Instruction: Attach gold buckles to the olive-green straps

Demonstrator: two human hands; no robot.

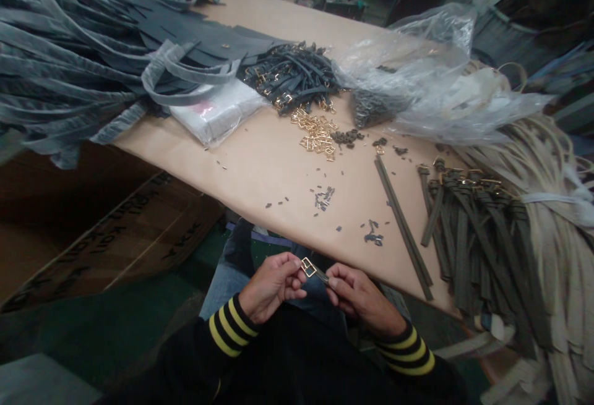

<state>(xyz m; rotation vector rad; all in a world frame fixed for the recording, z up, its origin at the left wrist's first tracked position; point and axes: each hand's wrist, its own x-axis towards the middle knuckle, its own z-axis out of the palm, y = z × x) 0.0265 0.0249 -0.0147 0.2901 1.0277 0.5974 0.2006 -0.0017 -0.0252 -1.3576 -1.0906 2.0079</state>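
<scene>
Both hands pinch close together below the table edge: the left hand [271, 287] holds a light, rigid gold buckle [309, 267] by its frame, the right hand [357, 297] a narrow, stiffish strap [321, 277] near its end.

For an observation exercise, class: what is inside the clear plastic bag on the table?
The clear plastic bag holds a heap of small dark parts and pale strips. Its cloudy folds hide their exact shape and number.

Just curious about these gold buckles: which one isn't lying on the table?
The square gold buckle held up between the left hand and right hand; the other buckles lie heaped on the table.
</scene>
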